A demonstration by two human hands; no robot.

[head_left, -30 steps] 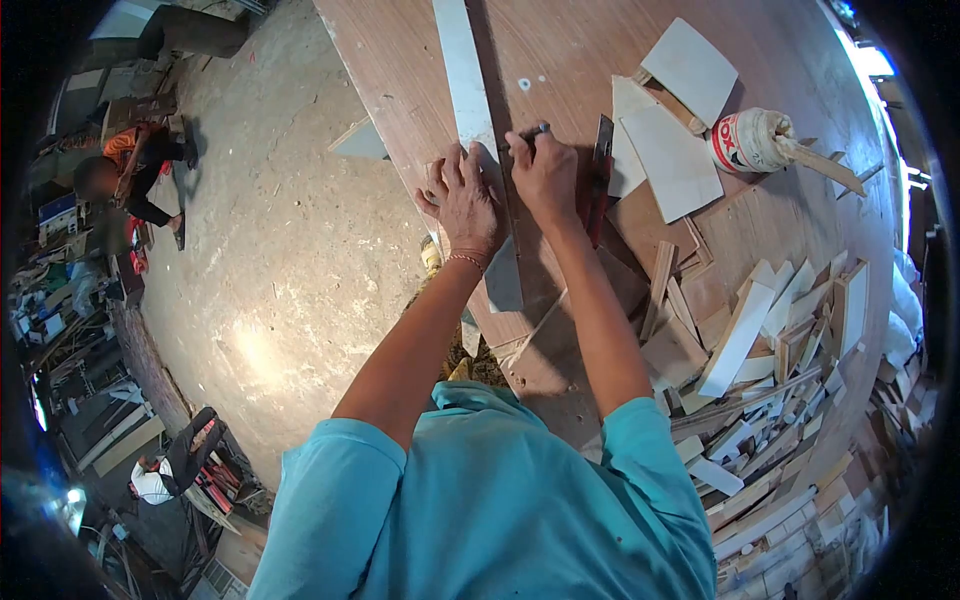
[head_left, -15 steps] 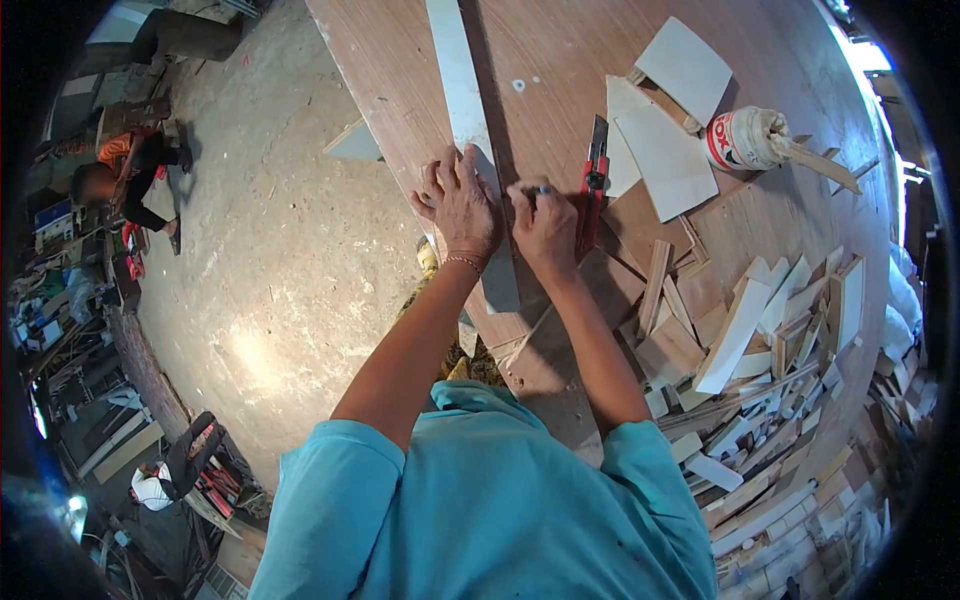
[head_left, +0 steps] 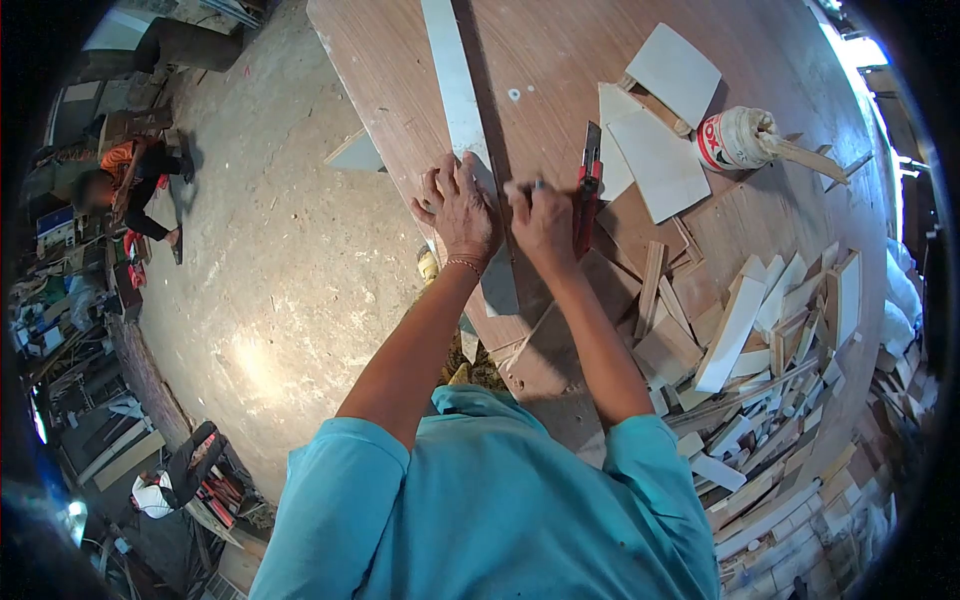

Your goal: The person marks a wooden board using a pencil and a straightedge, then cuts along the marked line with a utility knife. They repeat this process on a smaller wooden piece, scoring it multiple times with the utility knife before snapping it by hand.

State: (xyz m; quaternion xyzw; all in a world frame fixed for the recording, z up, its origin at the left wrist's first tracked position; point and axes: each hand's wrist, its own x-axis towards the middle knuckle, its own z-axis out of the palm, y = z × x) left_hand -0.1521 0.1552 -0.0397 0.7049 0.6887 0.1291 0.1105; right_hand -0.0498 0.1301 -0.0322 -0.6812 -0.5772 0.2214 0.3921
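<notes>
A long white strip [head_left: 456, 85] lies lengthwise along the left part of the wooden tabletop [head_left: 545, 50]. My left hand [head_left: 462, 210] rests on it with the fingers spread, pressing down near its lower part. Just right of the strip is my right hand [head_left: 543, 222], its fingers curled into a pinch; whatever they may hold is too small to make out. A red cutter knife [head_left: 588, 185] with a dark blade lies immediately to the right of that hand, on the table.
White and brown offcuts [head_left: 660, 165] lie to the right, beside a white and red container [head_left: 735, 140] with a wooden stick. Scrap strips [head_left: 735, 335] are heaped at the lower right. Two people [head_left: 125, 185] [head_left: 165, 485] sit on the left across the floor [head_left: 270, 250].
The view has shifted slightly, so the table items appear a little further left. Both hands keep nearly the same places by the strip.
</notes>
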